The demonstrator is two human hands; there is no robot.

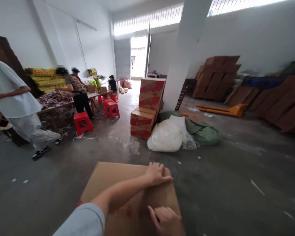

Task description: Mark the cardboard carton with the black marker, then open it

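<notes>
A closed brown cardboard box (120,177) is right in front of me, low in the head view. Reaching across its top, my left hand (157,174) rests near the far right corner, thumb apart and fingertips at the far edge. My right hand (167,219) is closer to me, over the right side of the same box. Its fingers are curled in with the thumb beside them; whatever they may hold is hidden. Reddish marks show on the box top between my forearm and the right hand.
Ahead stand stacked red-and-brown cartons (151,93) beside a white plastic sack (166,136). An orange pallet jack (226,110) lies farther right. Red stools (83,123) line a work table where people stand. A person in white (17,95) walks at left.
</notes>
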